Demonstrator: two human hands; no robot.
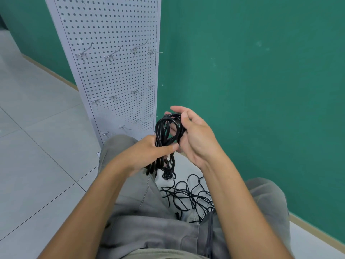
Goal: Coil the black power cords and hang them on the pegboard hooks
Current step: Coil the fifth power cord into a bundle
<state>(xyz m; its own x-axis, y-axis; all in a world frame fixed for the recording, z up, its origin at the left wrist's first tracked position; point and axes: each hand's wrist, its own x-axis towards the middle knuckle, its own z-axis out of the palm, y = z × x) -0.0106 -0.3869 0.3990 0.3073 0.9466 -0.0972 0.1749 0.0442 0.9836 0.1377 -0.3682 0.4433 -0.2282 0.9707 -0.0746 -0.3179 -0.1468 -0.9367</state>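
Pegboard (112, 75) stands upright in the upper left of the frame, against the green wall (252, 71); every hook (83, 53) I can see on it is bare, in three rough rows top to bottom, so nothing is hung yet. Person is seated on the tiled floor (37, 146), grey trousers (130, 193) filling the lower centre. Loose pile of black cord (188, 197) lies on the floor between the legs, lower centre, still tangled and uncoiled; can't tell how many separate cords are in it. One coil of black cord (168, 131) is in the hands at frame centre, just right of the pegboard's lower edge, several loops bundled, with its lower loops and what looks like a plug end hanging below the grip toward the pile. Can't tell whether it is one cord with the pile or separate. Left hand (147, 152) grips the bundle around its middle, thumb pressed across the front. Right hand (192, 135) is curled round the top loops, fingers behind and thumb over the front. Judgement: early stage, first coil nearly formed but not hung, rest of the cords untouched. Left to do: finish this coil, hook it, then repeat for the pile.
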